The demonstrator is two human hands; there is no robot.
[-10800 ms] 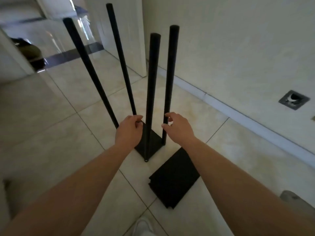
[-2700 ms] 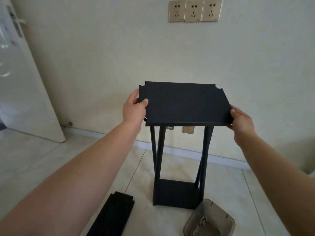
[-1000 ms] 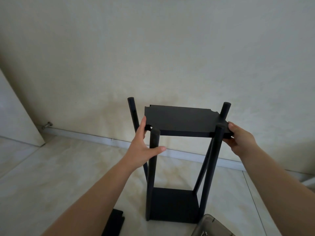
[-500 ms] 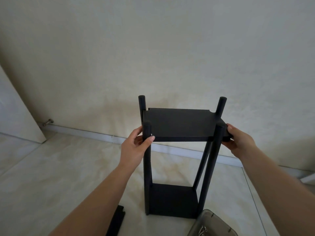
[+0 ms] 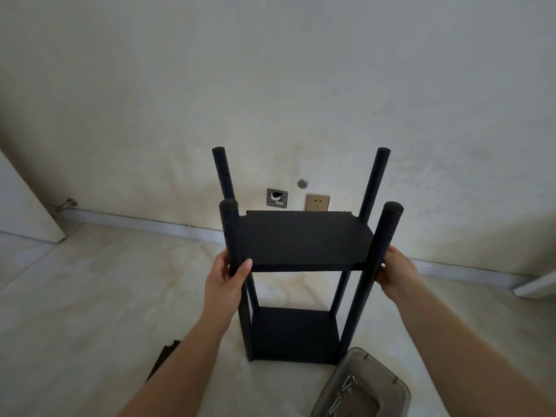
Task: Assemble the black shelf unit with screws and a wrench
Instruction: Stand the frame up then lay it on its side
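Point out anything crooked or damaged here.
The four black poles splay apart toward their tops instead of standing parallel. On the wall, an open outlet box has no cover plate. Nothing looks spilled.

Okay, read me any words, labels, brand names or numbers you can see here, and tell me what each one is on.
No readable text anywhere in this view.
Shelf panel and posts: plain black, no label or marking visible.
Wall socket: only plug holes, no lettering legible.
Clear tray with screws: no print that can be made out.
Spare black panel on the floor: unmarked.
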